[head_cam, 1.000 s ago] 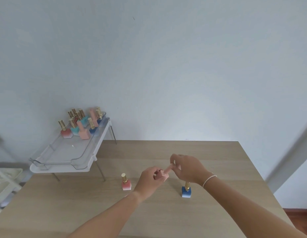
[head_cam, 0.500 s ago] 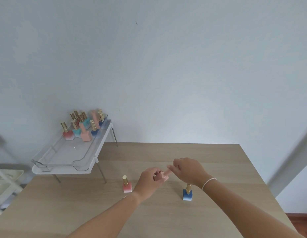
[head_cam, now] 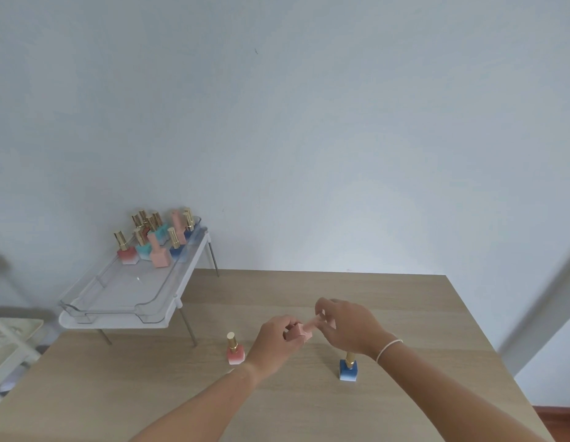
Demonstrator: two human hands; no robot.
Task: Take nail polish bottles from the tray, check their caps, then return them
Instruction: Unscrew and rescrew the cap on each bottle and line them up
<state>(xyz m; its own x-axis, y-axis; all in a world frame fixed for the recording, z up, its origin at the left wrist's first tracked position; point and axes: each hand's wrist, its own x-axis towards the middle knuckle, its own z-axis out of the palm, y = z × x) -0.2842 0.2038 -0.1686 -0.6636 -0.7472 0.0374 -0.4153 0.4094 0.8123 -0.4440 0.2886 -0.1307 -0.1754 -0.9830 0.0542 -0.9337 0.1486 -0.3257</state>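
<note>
- Left hand (head_cam: 275,341): above table centre, fingers wrapped round the square base of a pale pink nail polish bottle (head_cam: 301,332); bottle tilted, cap end aimed toward 2 o'clock.
- Right hand (head_cam: 347,327): fingertips pinched on the bottle's pink cap (head_cam: 313,322); thin white bracelet (head_cam: 388,348) at wrist.
- Light wooden table (head_cam: 404,301): coral-to-white bottle w/ gold cap (head_cam: 235,349) upright at 8 o'clock of the hands; blue-to-white bottle w/ gold cap (head_cam: 348,370) upright at 5 o'clock, partly behind right wrist.
- Clear plastic tray (head_cam: 117,291) on a white shelf w/ metal legs (head_cam: 168,317), at 10 o'clock: remaining bottles (head_cam: 156,240) grouped at its far end, near end bare.
</note>
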